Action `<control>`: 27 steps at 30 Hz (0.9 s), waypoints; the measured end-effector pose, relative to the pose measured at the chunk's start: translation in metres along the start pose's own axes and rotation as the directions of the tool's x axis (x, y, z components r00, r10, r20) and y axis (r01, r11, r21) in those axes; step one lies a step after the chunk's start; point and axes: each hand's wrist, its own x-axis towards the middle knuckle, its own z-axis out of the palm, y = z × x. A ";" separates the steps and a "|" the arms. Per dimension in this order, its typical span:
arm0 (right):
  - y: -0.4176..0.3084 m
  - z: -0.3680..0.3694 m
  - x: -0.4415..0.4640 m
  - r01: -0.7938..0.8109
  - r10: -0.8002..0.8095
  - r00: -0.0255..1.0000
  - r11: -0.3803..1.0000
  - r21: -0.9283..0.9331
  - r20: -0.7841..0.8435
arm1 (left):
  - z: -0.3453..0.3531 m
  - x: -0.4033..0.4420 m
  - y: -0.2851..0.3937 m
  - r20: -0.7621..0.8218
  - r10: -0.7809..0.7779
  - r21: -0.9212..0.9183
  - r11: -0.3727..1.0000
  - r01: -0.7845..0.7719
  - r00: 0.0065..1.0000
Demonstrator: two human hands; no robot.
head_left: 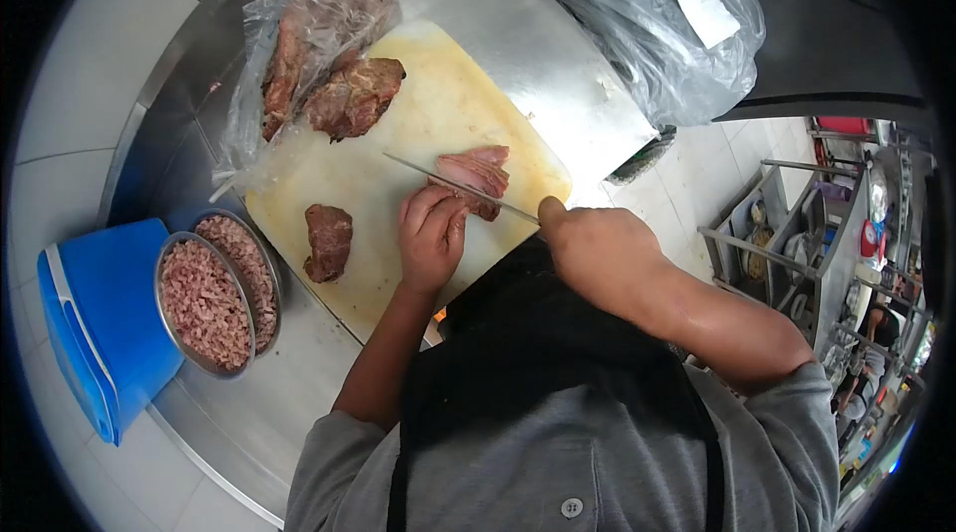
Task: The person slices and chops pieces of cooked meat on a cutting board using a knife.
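My right hand (602, 251) is closed round the handle of a knife (515, 212), whose long thin blade points left across the cutting board (488, 99). Under the blade lies a piece of cooked meat (475, 170), pink inside and partly sliced. My left hand (432, 238) has its fingers curled and pressed on the near side of that meat, beside the blade. A smaller browned meat chunk (328, 242) sits on the board to the left. Farther back, a larger browned chunk (356, 98) rests by the mouth of a clear plastic bag (329, 19) with more meat inside.
Two metal bowls of chopped meat (206, 303) stand at the left, against a blue cooler box (105, 323). Clear plastic sheeting (637, 24) with a white paper (699, 4) lies at the back right. Metal shelving (787, 233) and another person (861, 383) are off to the right.
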 end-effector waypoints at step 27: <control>0.001 0.043 0.047 0.043 -0.040 0.996 0.998 0.039 -0.074 | -0.007 0.004 0.002 0.043 -0.043 -0.036 0.998 0.045 0.998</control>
